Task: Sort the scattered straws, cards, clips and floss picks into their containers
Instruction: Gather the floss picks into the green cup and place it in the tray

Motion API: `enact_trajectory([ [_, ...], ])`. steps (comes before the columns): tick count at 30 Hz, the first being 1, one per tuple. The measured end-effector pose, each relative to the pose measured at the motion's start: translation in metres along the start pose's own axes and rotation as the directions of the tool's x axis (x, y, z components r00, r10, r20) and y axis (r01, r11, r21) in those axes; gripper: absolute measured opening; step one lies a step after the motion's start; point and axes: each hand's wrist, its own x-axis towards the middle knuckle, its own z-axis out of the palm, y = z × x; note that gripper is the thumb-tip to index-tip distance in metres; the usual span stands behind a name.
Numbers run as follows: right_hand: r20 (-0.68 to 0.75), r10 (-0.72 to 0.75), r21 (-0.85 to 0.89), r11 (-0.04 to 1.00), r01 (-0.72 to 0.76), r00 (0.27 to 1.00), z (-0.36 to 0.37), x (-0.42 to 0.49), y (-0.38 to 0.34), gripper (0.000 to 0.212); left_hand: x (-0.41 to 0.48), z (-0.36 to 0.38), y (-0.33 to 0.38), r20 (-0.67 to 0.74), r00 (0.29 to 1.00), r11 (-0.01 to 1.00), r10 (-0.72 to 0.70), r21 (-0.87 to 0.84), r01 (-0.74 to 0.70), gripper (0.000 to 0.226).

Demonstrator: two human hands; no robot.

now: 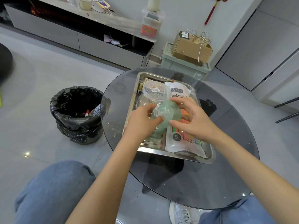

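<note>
A steel tray [178,155] sits on a round dark glass table [226,175]. Above its middle I hold a translucent green plastic container [166,113]. My left hand [142,122] grips its left side and my right hand [192,118] grips its green lid end on the right. In the tray lie a clear round plastic jar with a label [153,92], a white packet of coloured straws marked 40 [182,139], and another white bag with printed characters [177,91]. Card boxes [145,82] show at the tray's far left corner. What the green container holds is blurred.
A bin lined with a black bag [77,113] stands on the floor left of the table. Behind the table are a pale green crate with cardboard boxes [191,50] and a low grey TV cabinet [80,34]. My knees in jeans [53,191] are below.
</note>
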Motion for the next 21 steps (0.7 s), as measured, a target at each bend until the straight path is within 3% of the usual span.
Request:
enact_trajectory([
  [9,-0.07,-0.079,-0.071,0.995,0.074,0.994,0.011,0.007,-0.003,0.059,0.002,0.001,0.001,-0.066,0.997,0.996,-0.042,-0.085,0.036,0.031],
  [12,-0.059,-0.041,-0.068,0.997,0.037,0.997,0.012,0.011,-0.004,0.057,0.0,0.0,0.003,-0.056,0.997,0.996,-0.045,-0.082,0.04,0.027],
  [17,-0.02,0.019,-0.06,0.998,-0.02,1.0,0.006,0.014,-0.003,0.057,-0.001,-0.007,0.008,0.101,0.99,0.984,-0.094,-0.139,0.108,0.026],
  [21,0.008,0.078,-0.01,0.997,-0.078,0.997,0.004,0.017,-0.004,0.056,-0.002,-0.007,0.007,0.034,0.994,0.982,-0.106,-0.155,0.11,0.022],
])
